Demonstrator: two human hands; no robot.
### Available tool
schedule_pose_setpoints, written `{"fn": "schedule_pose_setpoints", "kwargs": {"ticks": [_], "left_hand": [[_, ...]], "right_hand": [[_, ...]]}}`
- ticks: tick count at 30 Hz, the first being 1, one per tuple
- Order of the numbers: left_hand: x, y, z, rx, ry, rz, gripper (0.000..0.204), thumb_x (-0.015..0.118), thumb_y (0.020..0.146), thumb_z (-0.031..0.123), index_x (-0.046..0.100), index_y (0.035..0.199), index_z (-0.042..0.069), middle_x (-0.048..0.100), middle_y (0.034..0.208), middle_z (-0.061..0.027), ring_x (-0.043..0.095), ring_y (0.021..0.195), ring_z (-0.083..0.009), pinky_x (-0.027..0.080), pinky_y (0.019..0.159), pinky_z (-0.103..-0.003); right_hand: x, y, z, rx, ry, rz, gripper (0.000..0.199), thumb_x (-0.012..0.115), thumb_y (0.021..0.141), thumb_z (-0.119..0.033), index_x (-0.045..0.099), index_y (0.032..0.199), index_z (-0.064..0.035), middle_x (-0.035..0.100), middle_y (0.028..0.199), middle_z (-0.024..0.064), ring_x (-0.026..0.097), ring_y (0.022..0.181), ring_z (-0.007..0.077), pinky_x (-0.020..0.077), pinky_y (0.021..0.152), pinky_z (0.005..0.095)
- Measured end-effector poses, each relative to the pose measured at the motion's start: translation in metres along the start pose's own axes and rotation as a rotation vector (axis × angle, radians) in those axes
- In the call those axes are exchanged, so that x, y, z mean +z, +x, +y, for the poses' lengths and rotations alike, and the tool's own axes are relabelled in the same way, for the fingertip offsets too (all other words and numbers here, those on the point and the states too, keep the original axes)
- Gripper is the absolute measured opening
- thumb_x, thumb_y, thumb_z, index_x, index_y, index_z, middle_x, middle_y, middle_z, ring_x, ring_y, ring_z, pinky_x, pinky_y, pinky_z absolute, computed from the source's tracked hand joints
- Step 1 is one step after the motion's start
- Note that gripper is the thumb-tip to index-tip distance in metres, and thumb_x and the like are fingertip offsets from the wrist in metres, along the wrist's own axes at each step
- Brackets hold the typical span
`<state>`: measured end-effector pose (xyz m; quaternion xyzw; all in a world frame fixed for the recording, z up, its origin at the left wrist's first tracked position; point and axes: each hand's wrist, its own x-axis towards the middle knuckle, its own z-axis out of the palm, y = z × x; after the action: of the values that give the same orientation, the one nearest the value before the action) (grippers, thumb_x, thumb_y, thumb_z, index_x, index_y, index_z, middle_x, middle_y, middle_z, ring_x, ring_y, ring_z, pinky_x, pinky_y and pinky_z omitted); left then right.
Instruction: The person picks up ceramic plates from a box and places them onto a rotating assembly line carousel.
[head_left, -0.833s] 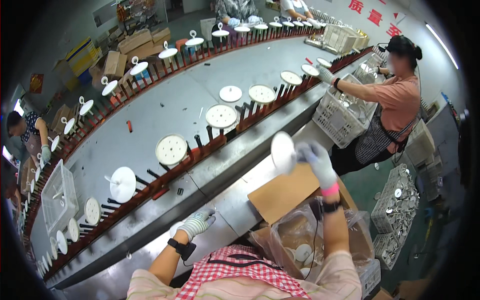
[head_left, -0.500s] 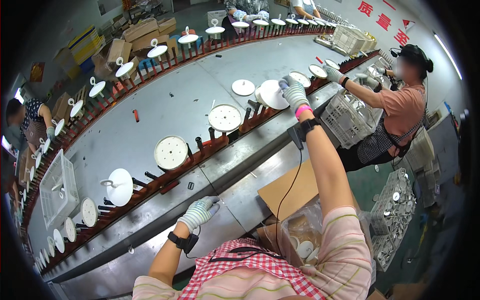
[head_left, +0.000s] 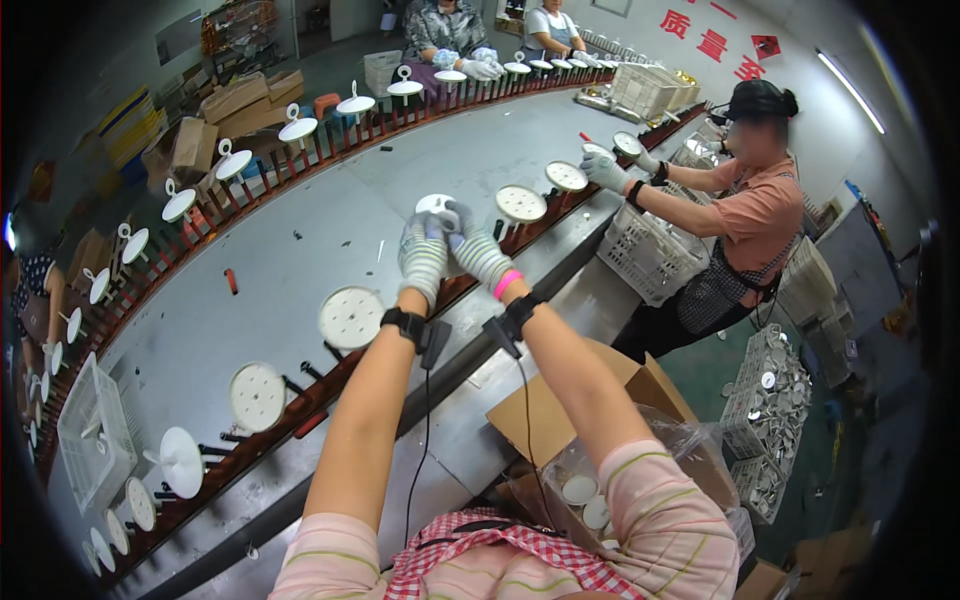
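Both my hands, in striped knit gloves, meet at a white round disc (head_left: 434, 203) above the near rail of the conveyor. My left hand (head_left: 423, 258) closes on its left side, and my right hand (head_left: 477, 250) grips from the right with fingers bent over the near edge. The hands hide most of the disc's lower part. Just right of them a white disc with small holes (head_left: 520, 204) rests on the rail. To the left, another holed disc (head_left: 352, 318) sits by my left forearm, with a further holed disc (head_left: 257, 397) beyond it.
A red-brown rail of upright pegs (head_left: 325, 395) borders the grey metal table (head_left: 300, 270). White discs with rings stand along its far side. An open cardboard box (head_left: 545, 420) is below my right arm. A co-worker (head_left: 755, 200) works at right beside a white crate (head_left: 652, 255).
My left hand has risen from the near metal ledge to join the right at the disc. My right hand has come left. The discs on the near rail have shifted toward the lower left.
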<state>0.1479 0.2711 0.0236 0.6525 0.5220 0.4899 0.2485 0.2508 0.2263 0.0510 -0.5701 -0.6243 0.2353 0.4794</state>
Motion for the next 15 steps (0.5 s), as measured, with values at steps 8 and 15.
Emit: {"fn": "schedule_pose_setpoints", "kwargs": {"ticks": [8,15], "left_hand": [[-0.026,0.034,-0.03,-0.517,0.098,-0.342,0.056,0.043,0.086,0.049,0.059,0.109,0.0,0.055,0.115,-0.0263,0.054,0.107,-0.0356,0.046,0.087,-0.042],[-0.078,0.04,-0.089,-0.071,0.682,-0.463,0.06,0.063,0.072,0.04,0.053,0.118,0.003,0.058,0.109,-0.0245,0.058,0.1,-0.0363,0.048,0.084,-0.04]], "right_hand": [[0.031,0.013,-0.002,0.084,-0.218,-0.113,0.035,0.054,0.081,-0.013,0.053,0.116,-0.0099,0.06,0.106,0.0193,0.056,0.101,0.0362,0.0452,0.086,0.0389],[0.078,0.035,-0.024,0.241,-0.426,-0.342,0.043,0.044,0.085,-0.04,0.064,0.103,-0.0052,0.06,0.106,0.0222,0.057,0.101,0.0369,0.0457,0.087,0.0404]]}}
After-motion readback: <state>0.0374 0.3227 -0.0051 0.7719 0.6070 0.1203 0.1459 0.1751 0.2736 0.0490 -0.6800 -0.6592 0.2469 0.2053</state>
